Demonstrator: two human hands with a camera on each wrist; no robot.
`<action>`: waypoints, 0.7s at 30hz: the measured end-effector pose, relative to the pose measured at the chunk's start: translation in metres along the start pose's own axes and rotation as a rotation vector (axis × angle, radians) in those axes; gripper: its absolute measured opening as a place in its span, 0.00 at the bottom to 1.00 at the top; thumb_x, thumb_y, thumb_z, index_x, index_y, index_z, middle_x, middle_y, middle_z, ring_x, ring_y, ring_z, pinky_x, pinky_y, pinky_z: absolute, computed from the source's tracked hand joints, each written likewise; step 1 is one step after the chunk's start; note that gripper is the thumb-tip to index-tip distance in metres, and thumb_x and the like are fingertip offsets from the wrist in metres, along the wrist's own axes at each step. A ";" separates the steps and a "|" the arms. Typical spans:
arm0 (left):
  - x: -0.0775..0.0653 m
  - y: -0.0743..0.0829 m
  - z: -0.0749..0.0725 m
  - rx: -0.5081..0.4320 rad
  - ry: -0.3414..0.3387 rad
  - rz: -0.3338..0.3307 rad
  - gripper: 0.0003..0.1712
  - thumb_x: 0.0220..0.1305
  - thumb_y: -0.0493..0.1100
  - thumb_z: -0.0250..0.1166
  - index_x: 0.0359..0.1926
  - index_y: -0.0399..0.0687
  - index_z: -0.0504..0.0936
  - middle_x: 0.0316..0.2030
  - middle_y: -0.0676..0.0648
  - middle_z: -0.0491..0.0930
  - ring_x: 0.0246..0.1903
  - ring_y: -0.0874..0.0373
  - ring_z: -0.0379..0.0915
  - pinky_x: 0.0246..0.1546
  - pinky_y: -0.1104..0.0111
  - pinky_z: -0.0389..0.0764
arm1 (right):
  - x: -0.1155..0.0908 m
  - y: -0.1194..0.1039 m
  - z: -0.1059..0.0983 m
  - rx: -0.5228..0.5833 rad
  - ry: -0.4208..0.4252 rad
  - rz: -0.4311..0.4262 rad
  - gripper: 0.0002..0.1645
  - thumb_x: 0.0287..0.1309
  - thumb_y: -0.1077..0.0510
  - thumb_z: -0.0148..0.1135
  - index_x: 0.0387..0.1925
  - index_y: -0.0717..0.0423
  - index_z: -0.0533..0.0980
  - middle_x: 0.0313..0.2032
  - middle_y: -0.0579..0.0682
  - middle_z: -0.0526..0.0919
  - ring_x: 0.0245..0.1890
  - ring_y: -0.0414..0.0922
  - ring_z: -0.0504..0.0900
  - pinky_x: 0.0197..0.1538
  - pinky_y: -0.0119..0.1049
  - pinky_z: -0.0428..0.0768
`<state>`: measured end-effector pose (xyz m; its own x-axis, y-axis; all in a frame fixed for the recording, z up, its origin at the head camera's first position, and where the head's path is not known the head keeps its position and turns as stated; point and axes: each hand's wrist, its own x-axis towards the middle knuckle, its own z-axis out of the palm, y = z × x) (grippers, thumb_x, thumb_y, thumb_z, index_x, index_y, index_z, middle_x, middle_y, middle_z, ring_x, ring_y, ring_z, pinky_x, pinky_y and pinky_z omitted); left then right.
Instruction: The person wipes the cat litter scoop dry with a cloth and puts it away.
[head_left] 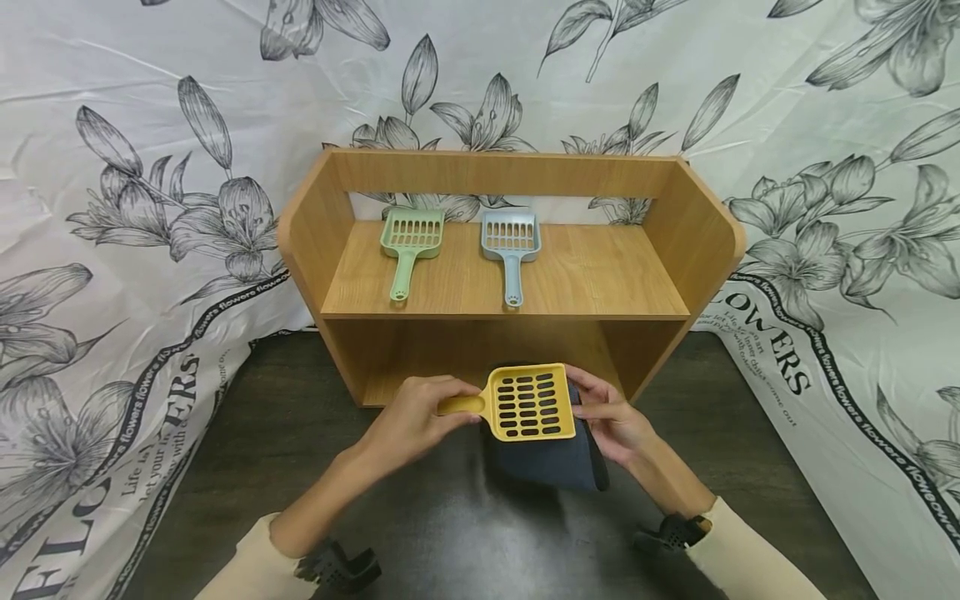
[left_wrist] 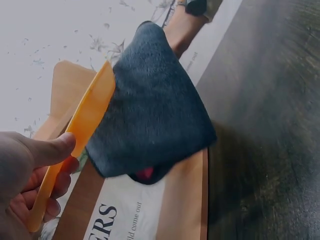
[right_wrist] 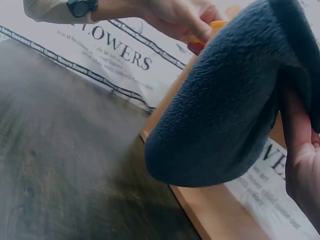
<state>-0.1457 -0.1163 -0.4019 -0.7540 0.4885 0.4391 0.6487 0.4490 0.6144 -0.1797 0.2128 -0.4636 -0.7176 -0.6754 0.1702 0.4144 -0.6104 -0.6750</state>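
Note:
A yellow slotted litter scoop (head_left: 517, 403) is held up in front of the shelf, its handle gripped between the thumb and fingers of my left hand (head_left: 416, 408). In the left wrist view the scoop (left_wrist: 92, 110) appears edge-on, beside the cloth. My right hand (head_left: 609, 417) holds a folded dark blue-grey cloth (head_left: 551, 465) behind and below the scoop, its fingers at the scoop's right edge. The right wrist view shows the thumb of that hand (right_wrist: 304, 155) against the hanging fuzzy cloth (right_wrist: 215, 115); its other fingers are partly hidden.
A wooden two-tier shelf (head_left: 600, 271) stands at the back of the dark table (head_left: 247, 467). On its upper board lie a green litter scoop (head_left: 405, 262) and a blue litter scoop (head_left: 513, 271), handles toward me. Flower-printed white fabric (head_left: 135, 250) hangs behind and at both sides.

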 end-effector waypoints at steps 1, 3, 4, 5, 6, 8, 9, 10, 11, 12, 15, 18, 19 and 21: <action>-0.001 -0.001 0.000 0.004 0.000 0.001 0.17 0.57 0.36 0.81 0.48 0.40 0.90 0.41 0.48 0.91 0.36 0.62 0.84 0.36 0.70 0.83 | -0.003 -0.004 0.000 0.011 0.005 0.006 0.39 0.69 0.85 0.39 0.73 0.58 0.72 0.68 0.54 0.75 0.68 0.50 0.78 0.65 0.44 0.80; -0.002 -0.003 -0.001 0.014 -0.002 -0.003 0.17 0.57 0.36 0.81 0.48 0.40 0.90 0.41 0.48 0.91 0.36 0.63 0.84 0.36 0.70 0.83 | -0.008 -0.010 -0.001 0.022 0.006 0.006 0.39 0.70 0.85 0.38 0.74 0.58 0.71 0.68 0.52 0.74 0.68 0.50 0.78 0.66 0.44 0.79; -0.003 -0.003 -0.001 0.019 -0.003 -0.007 0.17 0.57 0.36 0.81 0.48 0.40 0.91 0.40 0.49 0.91 0.36 0.63 0.83 0.36 0.70 0.83 | -0.010 -0.013 -0.002 0.022 0.001 -0.002 0.39 0.70 0.85 0.38 0.74 0.58 0.71 0.67 0.51 0.74 0.68 0.49 0.78 0.66 0.44 0.79; -0.003 -0.003 -0.002 0.021 -0.005 -0.013 0.17 0.57 0.36 0.81 0.48 0.40 0.91 0.40 0.49 0.91 0.35 0.63 0.83 0.35 0.70 0.83 | -0.012 -0.016 -0.003 0.027 -0.005 -0.010 0.39 0.70 0.85 0.37 0.74 0.58 0.70 0.67 0.51 0.73 0.68 0.49 0.78 0.66 0.44 0.79; -0.003 -0.003 -0.002 0.023 -0.007 -0.021 0.17 0.57 0.36 0.81 0.48 0.40 0.91 0.40 0.49 0.91 0.35 0.63 0.83 0.35 0.70 0.82 | -0.014 -0.018 -0.004 0.029 -0.009 -0.020 0.40 0.70 0.85 0.36 0.75 0.59 0.70 0.67 0.50 0.73 0.68 0.49 0.77 0.67 0.43 0.78; -0.004 -0.003 -0.003 0.029 -0.005 -0.028 0.17 0.57 0.37 0.81 0.48 0.40 0.91 0.40 0.49 0.91 0.35 0.64 0.82 0.34 0.71 0.82 | -0.016 -0.022 -0.006 0.029 -0.008 -0.037 0.41 0.70 0.85 0.34 0.75 0.59 0.70 0.68 0.49 0.72 0.67 0.49 0.77 0.66 0.43 0.79; -0.004 -0.003 -0.003 0.029 -0.003 -0.032 0.17 0.57 0.37 0.81 0.48 0.40 0.91 0.40 0.49 0.91 0.34 0.64 0.82 0.34 0.71 0.82 | -0.016 -0.023 -0.006 0.031 -0.002 -0.040 0.41 0.70 0.85 0.33 0.75 0.59 0.70 0.68 0.49 0.71 0.67 0.49 0.77 0.66 0.43 0.79; -0.004 -0.003 -0.003 0.031 0.000 -0.034 0.17 0.57 0.37 0.81 0.48 0.40 0.91 0.40 0.49 0.91 0.34 0.64 0.82 0.34 0.71 0.82 | -0.016 -0.023 -0.007 0.035 0.008 -0.039 0.41 0.70 0.85 0.33 0.75 0.59 0.70 0.68 0.50 0.72 0.67 0.49 0.78 0.66 0.43 0.79; -0.003 -0.002 -0.003 0.030 0.003 -0.037 0.17 0.57 0.37 0.81 0.48 0.40 0.91 0.40 0.49 0.91 0.34 0.64 0.82 0.34 0.71 0.82 | -0.016 -0.023 -0.008 0.037 0.021 -0.036 0.41 0.70 0.85 0.33 0.75 0.59 0.70 0.68 0.50 0.72 0.67 0.49 0.78 0.66 0.43 0.79; -0.003 -0.002 -0.003 0.031 0.008 -0.037 0.17 0.57 0.37 0.81 0.48 0.40 0.91 0.40 0.49 0.91 0.34 0.64 0.82 0.34 0.71 0.82 | -0.015 -0.021 -0.008 0.036 0.037 -0.030 0.41 0.70 0.85 0.34 0.74 0.58 0.71 0.68 0.50 0.72 0.67 0.49 0.78 0.65 0.43 0.80; -0.001 0.000 -0.002 0.027 0.007 -0.043 0.18 0.57 0.37 0.81 0.49 0.40 0.90 0.41 0.49 0.91 0.35 0.64 0.82 0.34 0.71 0.82 | -0.011 -0.014 -0.008 0.030 0.079 -0.012 0.40 0.69 0.85 0.37 0.73 0.58 0.73 0.68 0.51 0.73 0.67 0.49 0.79 0.64 0.43 0.81; 0.002 0.003 -0.001 0.025 -0.002 -0.050 0.18 0.58 0.38 0.81 0.50 0.41 0.90 0.42 0.49 0.91 0.35 0.63 0.82 0.35 0.71 0.82 | -0.004 -0.001 -0.008 0.001 0.084 -0.024 0.39 0.67 0.86 0.39 0.71 0.58 0.74 0.67 0.52 0.75 0.66 0.49 0.80 0.61 0.40 0.82; 0.003 0.005 -0.001 0.025 -0.007 -0.056 0.19 0.58 0.38 0.80 0.51 0.41 0.90 0.42 0.49 0.91 0.35 0.63 0.82 0.35 0.71 0.82 | -0.001 0.003 -0.007 -0.004 0.072 -0.033 0.39 0.67 0.86 0.40 0.71 0.59 0.74 0.68 0.52 0.77 0.66 0.49 0.80 0.61 0.40 0.82; 0.005 0.007 -0.001 0.025 -0.014 -0.061 0.19 0.58 0.38 0.80 0.51 0.41 0.90 0.42 0.49 0.91 0.35 0.63 0.82 0.35 0.72 0.81 | 0.004 0.012 -0.008 -0.028 0.045 -0.061 0.39 0.65 0.86 0.40 0.70 0.59 0.75 0.66 0.53 0.79 0.64 0.48 0.82 0.60 0.39 0.83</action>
<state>-0.1453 -0.1112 -0.3950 -0.7908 0.4697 0.3924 0.6042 0.4971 0.6228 -0.1818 0.2058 -0.4768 -0.7656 -0.6176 0.1801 0.3535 -0.6378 -0.6843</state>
